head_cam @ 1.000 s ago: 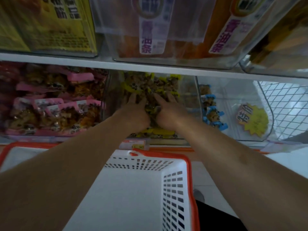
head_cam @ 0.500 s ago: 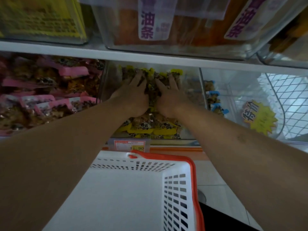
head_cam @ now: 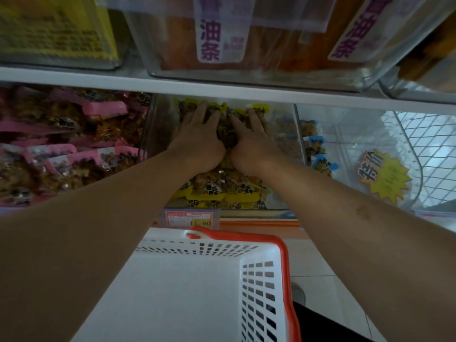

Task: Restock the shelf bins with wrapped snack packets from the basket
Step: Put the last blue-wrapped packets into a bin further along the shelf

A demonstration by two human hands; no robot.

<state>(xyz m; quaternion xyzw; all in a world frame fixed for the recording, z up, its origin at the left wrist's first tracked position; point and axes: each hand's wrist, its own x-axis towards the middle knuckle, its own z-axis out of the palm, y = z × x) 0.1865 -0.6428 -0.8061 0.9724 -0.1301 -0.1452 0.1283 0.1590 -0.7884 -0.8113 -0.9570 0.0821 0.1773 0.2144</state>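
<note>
Both hands, left hand [head_cam: 200, 141] and right hand [head_cam: 251, 141], spread flat side by side, pressing the yellow-wrapped snack packets [head_cam: 222, 191] inside the middle bin [head_cam: 158, 134], white basket [head_cam: 261, 287] below it

I see both hands inside the middle bin [head_cam: 158, 134] on the lower shelf, my left hand [head_cam: 197, 141] just left of my right hand [head_cam: 251, 144], both resting flat on the snack packets [head_cam: 222, 188] heaped in it. Left of that bin lies another packet pile [head_cam: 61, 144]; right of it stands a bin [head_cam: 350, 134] with a few packets [head_cam: 315, 154] along its left wall. The basket [head_cam: 259, 245] sits nearest me, below the shelf edge. More bins [head_cam: 246, 77] stand on the shelf above.
</note>
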